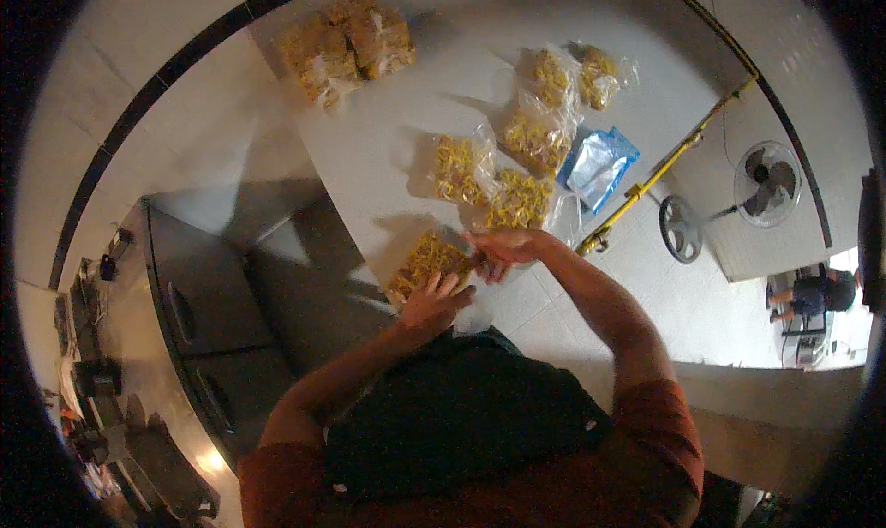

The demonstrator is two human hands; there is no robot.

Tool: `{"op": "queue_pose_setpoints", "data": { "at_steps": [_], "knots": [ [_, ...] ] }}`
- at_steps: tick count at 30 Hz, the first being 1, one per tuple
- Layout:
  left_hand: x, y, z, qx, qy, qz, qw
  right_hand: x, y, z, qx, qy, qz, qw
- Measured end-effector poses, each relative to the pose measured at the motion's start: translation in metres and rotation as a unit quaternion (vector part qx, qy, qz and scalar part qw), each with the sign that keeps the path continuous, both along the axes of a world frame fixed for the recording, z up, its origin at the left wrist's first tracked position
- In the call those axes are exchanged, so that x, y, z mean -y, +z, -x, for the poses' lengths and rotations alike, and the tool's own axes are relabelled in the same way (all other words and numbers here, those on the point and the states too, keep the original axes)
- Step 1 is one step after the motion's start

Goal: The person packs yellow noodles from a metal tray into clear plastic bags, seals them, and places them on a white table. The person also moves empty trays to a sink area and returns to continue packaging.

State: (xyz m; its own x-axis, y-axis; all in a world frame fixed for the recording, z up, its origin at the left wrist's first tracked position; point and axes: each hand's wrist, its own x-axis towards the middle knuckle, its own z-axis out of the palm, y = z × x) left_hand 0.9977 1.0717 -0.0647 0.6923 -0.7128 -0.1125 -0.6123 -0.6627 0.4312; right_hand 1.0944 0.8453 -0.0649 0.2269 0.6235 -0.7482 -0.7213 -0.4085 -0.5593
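A clear plastic bag filled with yellow-brown curled pieces (425,262) lies at the near left edge of the white table, right in front of me. My left hand (434,305) is on the bag's near side, with its fingers bent over the plastic and gripping it. From the right, my right hand (503,248) reaches to the bag's right end. Its fingers are curled together around the plastic there, partly hidden and dim. A loose whitish piece of plastic (472,318) shows just below my left hand, close to my dark apron.
Similar filled bags (519,198) stand just beyond my hands, with several more farther back. A blue and silver packet (600,168) lies right of them. Stacked packs (351,48) sit at the far left. A yellow pipe (637,194) borders the table's right; a fan (768,183) stands beyond. Dark cabinet (208,279) at left.
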Motion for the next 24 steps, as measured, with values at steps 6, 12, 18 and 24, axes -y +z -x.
{"op": "queue_pose_setpoints", "data": {
  "at_steps": [6,12,18,24],
  "knots": [
    [-0.021,-0.019,0.021,0.042,-0.139,0.200,0.969,-0.056,-0.074,0.099,-0.031,-0.052,-0.180,0.982],
    [-0.041,0.000,-0.007,-0.005,-0.384,0.021,0.923,-0.085,-0.084,0.124,0.425,-0.055,-0.138,0.893],
    [-0.030,0.029,-0.045,0.100,-0.304,0.060,0.945,-0.086,-0.053,0.124,0.669,-0.030,-0.168,0.724],
    [0.005,0.004,-0.061,0.088,-0.339,-0.065,0.934,-0.072,-0.085,0.128,0.619,-0.033,-0.102,0.778]
  ]
}}
